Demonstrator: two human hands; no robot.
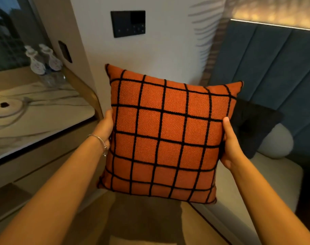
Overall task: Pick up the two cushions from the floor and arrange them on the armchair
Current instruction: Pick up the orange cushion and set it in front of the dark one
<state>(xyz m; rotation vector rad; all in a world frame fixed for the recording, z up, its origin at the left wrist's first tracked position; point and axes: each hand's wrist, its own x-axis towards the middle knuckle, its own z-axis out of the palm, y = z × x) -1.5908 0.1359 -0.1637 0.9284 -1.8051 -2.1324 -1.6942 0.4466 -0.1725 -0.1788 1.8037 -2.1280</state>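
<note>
above armchair seat (277, 175): orange cushion (165, 137) clasped between left hand (104, 128), right hand (230, 147).

The cushion (165, 137) hangs between both hands, bottles (44, 61) left, dark cushion (253, 126) behind right.

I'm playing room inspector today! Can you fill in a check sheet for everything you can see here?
Surface: pale armchair seat at lower right, mostly bare; marble-look counter at left.
Job's things: orange cushion with black grid lines, held upright in the air; dark cushion already leaning at the back of the armchair.
Clutter: two water bottles and a round white plate on the counter; a pale rounded bolster beside the dark cushion.
Grippers: left hand and right hand grip opposite side edges of the orange cushion.
Cables: nothing seen for sure.
Surroundings: black wall control panel, blue padded headboard, window at far left.
</note>
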